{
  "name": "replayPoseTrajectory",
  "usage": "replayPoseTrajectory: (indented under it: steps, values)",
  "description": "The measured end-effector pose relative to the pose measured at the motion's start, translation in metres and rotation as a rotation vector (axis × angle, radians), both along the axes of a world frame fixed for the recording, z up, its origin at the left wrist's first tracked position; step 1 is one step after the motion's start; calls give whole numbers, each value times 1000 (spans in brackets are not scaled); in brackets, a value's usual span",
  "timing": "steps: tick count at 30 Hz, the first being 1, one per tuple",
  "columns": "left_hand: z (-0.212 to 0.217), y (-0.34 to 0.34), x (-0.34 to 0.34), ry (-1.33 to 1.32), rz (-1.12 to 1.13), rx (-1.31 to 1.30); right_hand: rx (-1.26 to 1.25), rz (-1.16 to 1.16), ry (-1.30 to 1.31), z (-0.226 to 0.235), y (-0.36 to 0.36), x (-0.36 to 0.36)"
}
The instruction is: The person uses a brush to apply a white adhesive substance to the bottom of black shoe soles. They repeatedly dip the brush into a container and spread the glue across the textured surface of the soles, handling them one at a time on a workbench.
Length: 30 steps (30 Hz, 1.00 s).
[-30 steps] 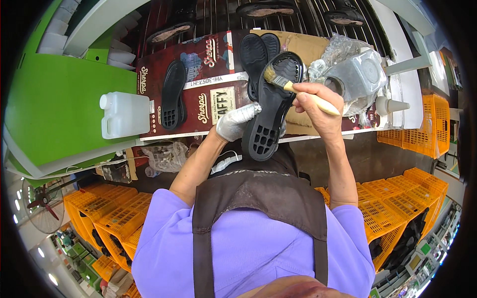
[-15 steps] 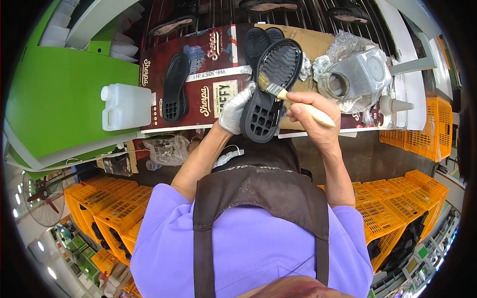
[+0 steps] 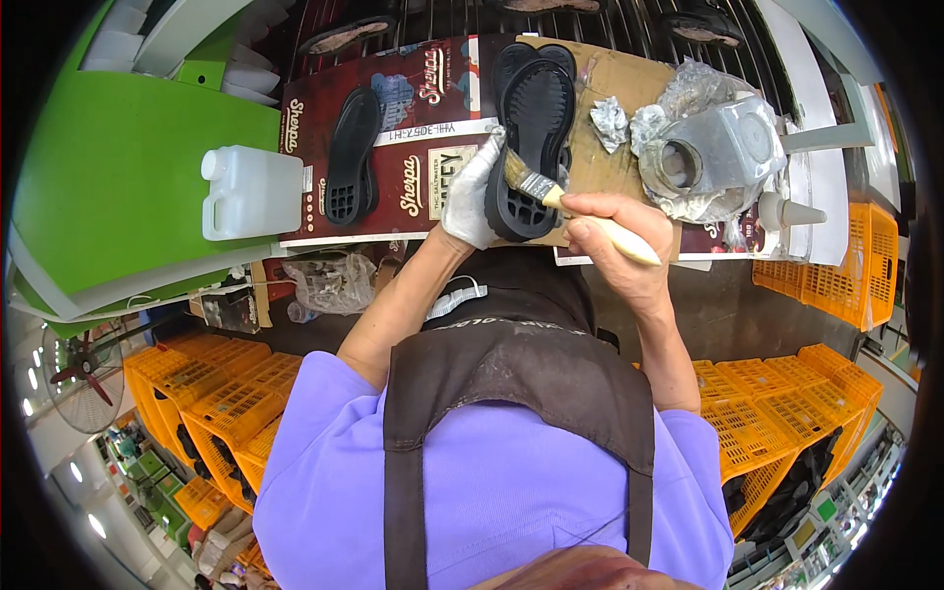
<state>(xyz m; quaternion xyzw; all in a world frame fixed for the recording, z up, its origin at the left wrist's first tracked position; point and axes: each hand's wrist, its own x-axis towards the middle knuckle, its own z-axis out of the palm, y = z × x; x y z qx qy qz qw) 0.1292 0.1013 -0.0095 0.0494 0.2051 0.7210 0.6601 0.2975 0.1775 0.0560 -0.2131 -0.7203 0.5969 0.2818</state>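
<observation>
My left hand (image 3: 470, 202), in a white glove, grips the left edge of a black shoe sole (image 3: 538, 106). The sole's toe end points away from me, and its heel end, with a grid of square hollows, is close to me. Pinched in my bare right hand (image 3: 629, 246) is a flat paintbrush (image 3: 538, 185) with a pale handle. Its bristles touch the inner face of the sole around the waist, just above the heel grid. Another black sole (image 3: 509, 65) lies partly hidden behind the held one. To the left, more black soles (image 3: 351, 147) rest together on the printed cardboard.
A white jug (image 3: 253, 193) stands at left beside a green surface (image 3: 147, 177). On the right are a clear plastic container (image 3: 733, 147), crumpled plastic and a white nozzle bottle (image 3: 790, 211). Shoes (image 3: 703, 28) sit on a rack at the far side. Orange crates (image 3: 747, 413) stand behind me.
The sole in my left hand has shifted away from me and turned straighter. The brush has gone from the forefoot's lower side down toward the heel grid.
</observation>
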Motion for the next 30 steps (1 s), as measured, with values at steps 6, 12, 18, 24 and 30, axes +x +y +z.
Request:
replayPoseTrajectory:
  steps: [6,12,18,24,30]
  values:
    - [6,2,-2,-98,-7,111,26,63,20,8,1,0]
    - [8,3,-9,-267,-43,104,61,162,27,20,5,-1]
    - [7,-5,-11,-204,-149,180,123,307,85,28,15,-9]
    - [13,-11,-15,73,-281,82,68,427,91,31,24,-12]
    - [2,-12,-18,-491,-532,191,15,554,41,34,34,-15]
